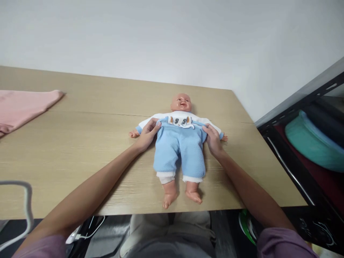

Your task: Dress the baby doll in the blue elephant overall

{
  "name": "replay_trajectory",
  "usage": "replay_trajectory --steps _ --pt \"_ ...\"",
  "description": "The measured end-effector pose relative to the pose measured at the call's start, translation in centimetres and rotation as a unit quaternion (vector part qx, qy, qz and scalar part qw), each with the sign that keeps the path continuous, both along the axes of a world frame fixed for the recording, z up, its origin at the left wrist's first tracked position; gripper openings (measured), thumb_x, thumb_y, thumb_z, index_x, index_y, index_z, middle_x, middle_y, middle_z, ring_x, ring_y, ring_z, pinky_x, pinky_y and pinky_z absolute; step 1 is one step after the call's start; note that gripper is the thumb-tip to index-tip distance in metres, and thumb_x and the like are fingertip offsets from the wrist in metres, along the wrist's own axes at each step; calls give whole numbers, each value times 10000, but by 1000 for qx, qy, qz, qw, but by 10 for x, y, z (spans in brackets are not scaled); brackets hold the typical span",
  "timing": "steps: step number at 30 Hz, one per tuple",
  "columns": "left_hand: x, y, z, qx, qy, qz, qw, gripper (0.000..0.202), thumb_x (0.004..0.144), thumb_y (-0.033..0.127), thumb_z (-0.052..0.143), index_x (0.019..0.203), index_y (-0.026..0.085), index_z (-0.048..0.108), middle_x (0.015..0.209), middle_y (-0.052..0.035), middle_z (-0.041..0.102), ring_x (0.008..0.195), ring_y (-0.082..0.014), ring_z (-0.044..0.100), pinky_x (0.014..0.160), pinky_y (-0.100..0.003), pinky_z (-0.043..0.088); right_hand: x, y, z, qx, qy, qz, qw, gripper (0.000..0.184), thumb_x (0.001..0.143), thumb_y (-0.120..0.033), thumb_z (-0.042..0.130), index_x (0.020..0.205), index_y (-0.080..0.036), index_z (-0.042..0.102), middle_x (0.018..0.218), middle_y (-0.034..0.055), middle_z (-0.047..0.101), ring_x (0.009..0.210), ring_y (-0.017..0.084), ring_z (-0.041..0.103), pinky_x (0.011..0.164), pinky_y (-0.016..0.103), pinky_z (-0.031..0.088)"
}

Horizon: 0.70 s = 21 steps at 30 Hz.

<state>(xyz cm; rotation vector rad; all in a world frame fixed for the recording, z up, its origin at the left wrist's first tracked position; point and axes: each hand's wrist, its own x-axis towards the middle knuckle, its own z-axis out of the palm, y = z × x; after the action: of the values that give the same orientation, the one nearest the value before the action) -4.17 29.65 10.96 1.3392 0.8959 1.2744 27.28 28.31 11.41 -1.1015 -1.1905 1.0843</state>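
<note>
A baby doll (181,104) lies on its back on the wooden table, its bare feet toward me. It wears a white top with blue cuffs and light blue overalls (178,147) with an animal face on the bib. My left hand (148,132) pinches the overalls at the upper edge on the left side, thumb on top. On the opposite side, my right hand (213,139) grips the same upper edge between thumb and fingers. The fabric is stretched between both hands across the doll's chest. Fingers under the cloth are partly hidden.
Folded pink cloth (24,107) lies at the table's left. A white cable (28,200) curves in at lower left. To the right stands a black metal rack (301,104) holding a green item (314,143). The table (102,165) meets a white wall behind.
</note>
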Motion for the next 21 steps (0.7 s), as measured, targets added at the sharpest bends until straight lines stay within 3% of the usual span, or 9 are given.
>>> replay_trajectory --steps 3,7,9,12,14,17,19,21 --pt "3 0 2 19 14 28 999 536 924 735 786 1078 238 656 970 -10 652 901 -201 583 846 -315 487 -2 5 -1 50 6 -37 998 351 889 -618 753 977 -307 615 971 -6 663 984 229 637 972 343 534" --pt "4 3 0 31 37 60 997 527 953 738 750 1079 232 677 957 -16 673 884 -204 589 828 -320 492 -3 10 -12 66 -112 -45 990 377 916 -648 736 956 -289 628 931 -2 653 938 231 611 934 353 508" --pt "4 3 0 39 47 71 996 525 966 741 729 1072 230 669 967 -24 684 902 -211 598 851 -331 495 -3 7 -17 71 -152 -67 984 325 951 -593 725 948 -280 638 925 8 653 922 236 602 940 371 495" --pt "5 2 1 60 54 89 993 512 979 738 711 1023 233 639 972 -25 667 937 -218 598 913 -346 495 -4 -4 -15 115 -203 -135 963 209 982 -463 701 1067 -278 652 1069 58 688 1005 266 613 1003 420 491" --pt "7 -1 2 77 58 103 990 495 989 729 699 1008 240 621 972 -24 647 954 -222 594 938 -351 491 -8 -12 -4 150 -237 -172 944 216 972 -387 702 1151 -283 645 1186 94 687 1077 292 604 1062 462 481" --pt "8 -6 5 93 68 115 987 487 992 730 682 1041 252 599 980 -27 632 950 -229 596 911 -350 492 -25 -13 28 189 -296 -177 920 191 989 -324 675 1171 -280 638 1232 117 679 1143 323 578 1134 523 442" --pt "9 -10 6 106 81 118 984 462 1005 707 674 1064 255 597 987 -28 617 932 -226 595 898 -350 495 -44 -1 54 220 -319 -129 913 126 1018 -302 644 1139 -269 648 1208 124 691 1176 333 578 1160 538 427" --pt "9 -14 6 134 96 126 978 401 1039 649 663 1074 254 606 986 -29 602 921 -222 586 905 -358 495 -70 21 81 257 -332 -40 907 85 1040 -275 612 1097 -255 673 1173 118 718 1192 326 598 1170 519 437"
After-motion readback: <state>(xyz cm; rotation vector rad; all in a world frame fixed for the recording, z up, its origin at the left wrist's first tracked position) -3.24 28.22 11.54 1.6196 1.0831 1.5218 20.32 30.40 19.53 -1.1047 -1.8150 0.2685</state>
